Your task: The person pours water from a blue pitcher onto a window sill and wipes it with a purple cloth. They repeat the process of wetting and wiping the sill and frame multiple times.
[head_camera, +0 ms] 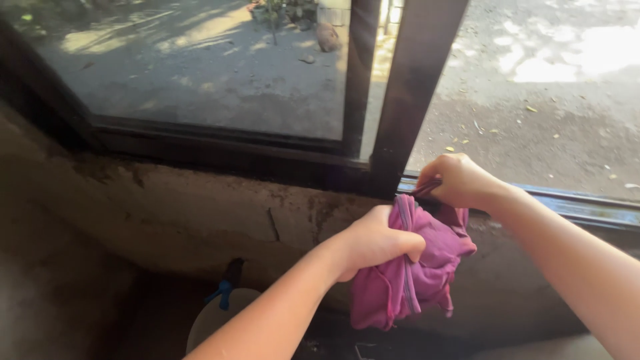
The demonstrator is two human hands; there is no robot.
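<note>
A bunched magenta cloth [410, 267] sits right of centre, just below the dark metal window frame [220, 143], before the rough concrete wall [167, 213]. The left hand [373, 241] grips the cloth's left side; the right hand [457, 180] is above it and to the right, at the frame's bottom rail, touching the cloth's top edge. A white spray bottle with a blue trigger [220, 310] stands low and near, left of the cloth, under the left forearm. Beyond the glass lies the bare ground outside [200, 73], far.

The one head camera is looking down and forward from close above, facing the dark window frame [400, 100] and the stained wall [167, 213] beneath it.
</note>
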